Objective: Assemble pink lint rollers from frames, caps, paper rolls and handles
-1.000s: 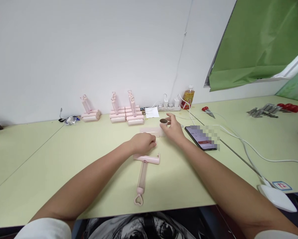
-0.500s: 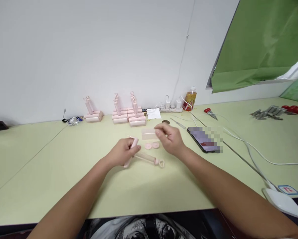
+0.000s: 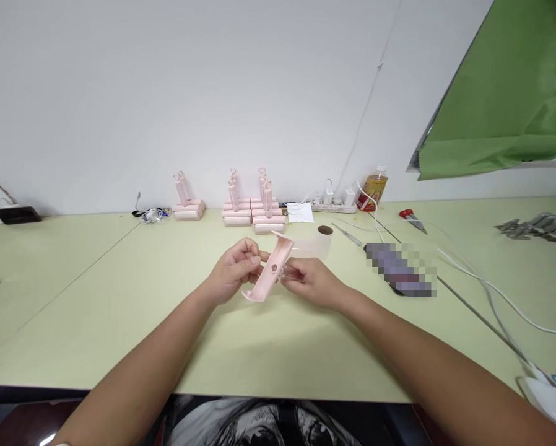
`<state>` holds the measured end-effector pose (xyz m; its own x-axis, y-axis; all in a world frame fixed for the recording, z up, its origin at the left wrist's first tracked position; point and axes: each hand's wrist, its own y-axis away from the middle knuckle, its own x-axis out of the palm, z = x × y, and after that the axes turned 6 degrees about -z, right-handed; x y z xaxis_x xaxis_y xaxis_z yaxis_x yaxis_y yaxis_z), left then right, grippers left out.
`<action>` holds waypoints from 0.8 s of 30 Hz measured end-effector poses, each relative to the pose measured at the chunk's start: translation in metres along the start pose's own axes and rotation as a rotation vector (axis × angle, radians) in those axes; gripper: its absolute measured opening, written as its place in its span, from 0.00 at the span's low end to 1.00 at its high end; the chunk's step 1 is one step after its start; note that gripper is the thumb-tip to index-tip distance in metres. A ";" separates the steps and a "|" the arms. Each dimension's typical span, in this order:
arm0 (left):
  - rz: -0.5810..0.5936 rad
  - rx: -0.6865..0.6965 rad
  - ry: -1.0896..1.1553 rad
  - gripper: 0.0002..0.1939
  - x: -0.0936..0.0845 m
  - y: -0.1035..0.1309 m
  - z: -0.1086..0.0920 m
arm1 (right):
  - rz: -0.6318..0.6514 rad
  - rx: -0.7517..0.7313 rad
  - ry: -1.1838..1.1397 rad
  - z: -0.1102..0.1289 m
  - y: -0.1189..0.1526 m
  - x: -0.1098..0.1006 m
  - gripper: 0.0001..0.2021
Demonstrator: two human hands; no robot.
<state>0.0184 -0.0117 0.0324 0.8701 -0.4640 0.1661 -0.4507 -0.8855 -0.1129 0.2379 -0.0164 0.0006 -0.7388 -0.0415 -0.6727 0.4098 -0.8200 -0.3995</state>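
Observation:
A pink trough-shaped lint roller holder [image 3: 269, 272] is raised over the table at a tilt, its hollow side with a small dark hole facing me. My left hand [image 3: 235, 271] is closed, thumb and fingers pinching at the holder's left edge. From the other side, my right hand [image 3: 314, 282] has its fingers curled behind the holder, where its handle is mostly hidden. Just beyond my right hand lies a clear film roll [image 3: 323, 243] with a brown core. The two small pink discs seen earlier are out of sight.
Several pink rollers [image 3: 269, 227] with upright heart-topped handles stand along the wall, with another [image 3: 189, 210] to their left. To the right are a screwdriver [image 3: 347, 235], a phone [image 3: 396, 266], a power strip [image 3: 334, 207], a drink bottle [image 3: 372, 189] and white cables [image 3: 496, 285].
My left hand has turned the holder so its hollow faces me. My right hand has come left and down from beside the film roll to the holder. The view has shifted slightly left.

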 end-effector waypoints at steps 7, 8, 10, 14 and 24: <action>0.198 -0.107 -0.001 0.20 0.008 0.001 0.007 | 0.099 -0.013 0.023 0.003 0.002 0.000 0.05; 0.206 -0.113 -0.001 0.20 0.008 0.001 0.009 | 0.123 -0.008 0.035 0.003 0.002 0.001 0.05; 0.210 -0.131 0.018 0.21 0.009 0.001 0.011 | 0.145 0.003 0.056 0.003 0.001 0.001 0.06; 0.219 -0.156 0.075 0.20 0.008 0.000 0.013 | 0.166 0.022 0.063 0.004 0.000 0.001 0.05; 0.284 -0.156 0.138 0.24 0.010 0.000 0.018 | 0.173 0.026 -0.020 0.005 0.002 0.002 0.05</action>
<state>0.0309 -0.0158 0.0163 0.6754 -0.6816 0.2817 -0.7052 -0.7086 -0.0239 0.2348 -0.0210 0.0017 -0.6689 -0.1941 -0.7176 0.5178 -0.8143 -0.2624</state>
